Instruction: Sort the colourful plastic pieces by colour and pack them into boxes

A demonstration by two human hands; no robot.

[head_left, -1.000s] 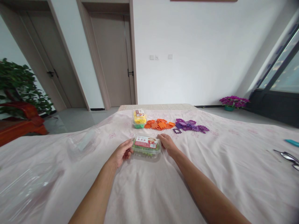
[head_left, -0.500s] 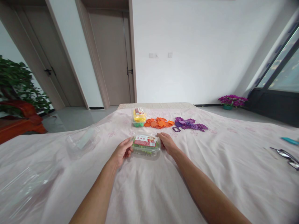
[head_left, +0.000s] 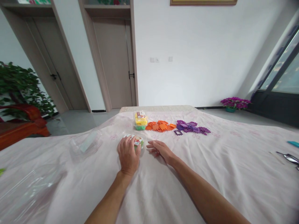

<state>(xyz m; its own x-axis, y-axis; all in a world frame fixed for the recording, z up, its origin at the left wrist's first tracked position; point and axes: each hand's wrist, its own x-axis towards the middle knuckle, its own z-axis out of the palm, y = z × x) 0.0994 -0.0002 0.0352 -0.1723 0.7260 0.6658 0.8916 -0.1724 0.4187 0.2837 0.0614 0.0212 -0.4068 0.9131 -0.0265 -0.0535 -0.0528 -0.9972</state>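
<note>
My left hand (head_left: 128,154) lies palm down over a small clear plastic box with a red and white label (head_left: 136,140), covering most of it, fingers curled around it. My right hand (head_left: 159,148) rests just to its right with fingers stretched out, holding nothing and apart from the box. All of this is on a pale pink sheet (head_left: 210,174).
Farther back lie a second clear box with yellow and green pieces (head_left: 140,120), a pile of orange pieces (head_left: 160,126) and a pile of purple pieces (head_left: 191,127). An empty clear container (head_left: 86,144) sits at the left. Metal scissors (head_left: 288,157) lie at the far right edge.
My right hand has let go of the labelled box and opened. My left hand has moved on top of the box, which has shifted left and farther away.
</note>
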